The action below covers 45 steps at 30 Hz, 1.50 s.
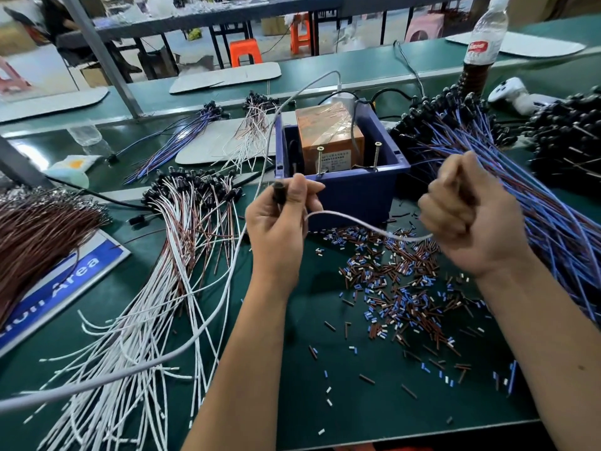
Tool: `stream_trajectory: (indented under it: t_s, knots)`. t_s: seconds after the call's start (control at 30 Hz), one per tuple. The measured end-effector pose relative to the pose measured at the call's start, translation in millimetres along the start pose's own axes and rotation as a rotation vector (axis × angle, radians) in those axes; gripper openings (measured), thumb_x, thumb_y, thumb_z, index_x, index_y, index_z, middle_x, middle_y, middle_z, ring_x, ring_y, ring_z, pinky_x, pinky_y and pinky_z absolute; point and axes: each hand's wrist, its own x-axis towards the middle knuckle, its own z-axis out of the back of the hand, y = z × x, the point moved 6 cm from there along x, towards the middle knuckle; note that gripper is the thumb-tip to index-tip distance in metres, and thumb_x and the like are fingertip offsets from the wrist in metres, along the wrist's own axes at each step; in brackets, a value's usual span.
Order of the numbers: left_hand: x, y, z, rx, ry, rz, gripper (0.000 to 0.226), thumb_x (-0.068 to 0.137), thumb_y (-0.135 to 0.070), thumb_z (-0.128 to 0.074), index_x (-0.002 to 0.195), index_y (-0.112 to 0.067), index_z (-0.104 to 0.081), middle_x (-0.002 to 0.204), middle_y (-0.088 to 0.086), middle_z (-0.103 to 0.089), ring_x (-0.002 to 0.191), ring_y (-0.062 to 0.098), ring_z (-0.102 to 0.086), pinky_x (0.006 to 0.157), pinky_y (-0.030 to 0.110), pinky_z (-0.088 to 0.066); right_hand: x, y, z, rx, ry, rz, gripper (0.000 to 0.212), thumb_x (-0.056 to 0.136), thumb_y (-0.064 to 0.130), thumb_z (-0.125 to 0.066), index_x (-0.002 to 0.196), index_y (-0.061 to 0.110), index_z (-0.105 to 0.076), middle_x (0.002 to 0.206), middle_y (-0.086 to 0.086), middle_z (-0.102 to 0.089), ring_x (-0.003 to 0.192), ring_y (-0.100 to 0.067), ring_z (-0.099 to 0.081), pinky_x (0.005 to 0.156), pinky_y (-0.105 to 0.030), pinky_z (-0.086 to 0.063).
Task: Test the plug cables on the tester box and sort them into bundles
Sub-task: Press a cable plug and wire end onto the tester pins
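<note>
Left hand (280,219) pinched on the black plug (278,192) of one white-wired plug cable (351,221), just at 6 o'clock of the blue bin (344,190). Right hand (468,216) closed in a fist at 3 o'clock, gripping the far run of that same white lead, apparently with a few blue wires besides; hard to tell. Hands well apart, cable slack in a shallow arc between them, above the litter of cut insulation bits (403,288).

Tester box (328,135) seated inside the bin at 12 o'clock, orange, wrapped in film, two upright screws (377,156) standing at its near edge, probably the contact posts.

Judged step: bringing this cable to the tester, or carrying it off to a pile; cannot say which.

To do it well:
- Keep the pinch on the plug body, not on the wire.
- Take up the slack with the right hand so the stripped end lands cleanly on one screw, touching nothing else.
- Steer clear of the thick grey lead (260,177) looping across from 8 o'clock.
- Afterwards, lay it plug-forward with the white-and-brown bundle (192,203) at 9 o'clock, not the blue bundle (507,164) at 2 o'clock.
</note>
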Motion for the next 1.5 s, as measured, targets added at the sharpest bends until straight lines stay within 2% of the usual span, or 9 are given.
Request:
stream_trajectory:
  t_s: [0.13, 0.37, 0.47, 0.57, 0.8, 0.9, 1.03, 1.2, 1.5]
  knots:
    - [-9, 10, -22, 0.021, 0.206, 0.101, 0.021, 0.1, -0.021, -0.062, 0.091, -0.014, -0.08, 0.064, -0.002, -0.06, 0.049, 0.003, -0.043, 0.048, 0.012, -0.033, -10, -32, -29, -0.176, 0.301, -0.262, 0.043, 0.104, 0.037, -0.036, 0.072, 0.011, -0.048, 0.053, 0.003, -0.021, 0.045, -0.011, -0.019, 0.043, -0.025, -0.016]
    - [-22, 24, -37, 0.036, 0.234, 0.24, 0.014, 0.098, -0.008, -0.066, 0.097, 0.001, -0.077, 0.064, -0.004, -0.068, 0.053, 0.0, -0.058, 0.053, 0.01, -0.044, -16, -49, -33, -0.409, 0.311, -0.368, 0.041, 0.099, 0.033, -0.047, 0.064, 0.013, -0.045, 0.057, -0.001, -0.02, 0.05, -0.016, -0.014, 0.043, -0.026, -0.013]
    - [-24, 26, -38, -0.002, 0.251, 0.303, 0.017, 0.095, -0.009, -0.07, 0.1, 0.005, -0.077, 0.084, 0.024, -0.075, 0.074, 0.026, -0.072, 0.07, 0.034, -0.061, -16, -46, -34, -0.387, 0.303, -0.37, 0.041, 0.098, 0.037, -0.051, 0.066, 0.013, -0.052, 0.054, 0.003, -0.024, 0.047, -0.012, -0.017, 0.041, -0.018, -0.019]
    - [-24, 27, -37, -0.029, 0.244, 0.329, 0.019, 0.093, -0.011, -0.072, 0.103, 0.005, -0.077, 0.088, 0.036, -0.069, 0.08, 0.037, -0.066, 0.08, 0.051, -0.055, -16, -45, -32, -0.377, 0.265, -0.368, 0.04, 0.098, 0.039, -0.051, 0.068, 0.015, -0.062, 0.053, 0.005, -0.027, 0.044, -0.008, -0.021, 0.04, -0.014, -0.025]
    - [-21, 28, -35, 0.013, 0.243, 0.251, 0.006, 0.089, -0.012, -0.076, 0.091, -0.008, -0.081, 0.075, 0.012, -0.074, 0.067, 0.021, -0.069, 0.066, 0.031, -0.058, -13, -49, -23, -0.396, 0.228, -0.379, 0.041, 0.102, 0.038, -0.05, 0.075, 0.011, -0.066, 0.051, 0.003, -0.028, 0.045, -0.012, -0.017, 0.04, -0.019, -0.019]
    - [-19, 25, -30, 0.039, 0.177, 0.194, 0.01, 0.092, -0.02, -0.076, 0.091, -0.012, -0.081, 0.07, 0.004, -0.071, 0.06, 0.013, -0.063, 0.06, 0.024, -0.052, -9, -45, -17, -0.439, 0.179, -0.309, 0.037, 0.104, 0.028, -0.047, 0.082, 0.008, -0.069, 0.055, 0.001, -0.032, 0.048, -0.013, -0.022, 0.045, -0.027, -0.015]
    - [-13, 17, -21, 0.103, 0.059, 0.067, 0.017, 0.099, -0.026, -0.068, 0.098, -0.016, -0.081, 0.075, -0.002, -0.071, 0.067, 0.008, -0.062, 0.065, 0.019, -0.048, -5, -36, -16, -0.394, 0.116, -0.173, 0.033, 0.106, 0.014, -0.044, 0.095, 0.006, -0.074, 0.059, -0.002, -0.042, 0.052, -0.011, -0.036, 0.047, -0.02, -0.029]
    - [-13, 11, -17, 0.063, 0.003, 0.071, 0.032, 0.103, -0.031, -0.056, 0.09, -0.015, -0.08, 0.056, -0.005, -0.039, 0.049, 0.009, -0.029, 0.047, 0.023, -0.024, -3, -18, -13, -0.569, -0.04, 0.121, 0.023, 0.108, 0.014, -0.048, 0.11, 0.012, -0.071, 0.067, -0.008, -0.062, 0.046, -0.019, -0.048, 0.044, -0.022, -0.038]
    - [-15, 2, -20, 0.041, 0.0, 0.085, 0.028, 0.087, -0.011, -0.045, 0.062, -0.022, -0.046, 0.058, -0.006, -0.035, 0.048, 0.011, -0.025, 0.046, 0.022, -0.022, -8, 1, -20, -1.037, -0.372, 0.511, 0.016, 0.103, 0.022, -0.063, 0.09, 0.015, -0.067, 0.072, 0.004, -0.074, 0.048, -0.011, -0.062, 0.05, -0.019, -0.044]
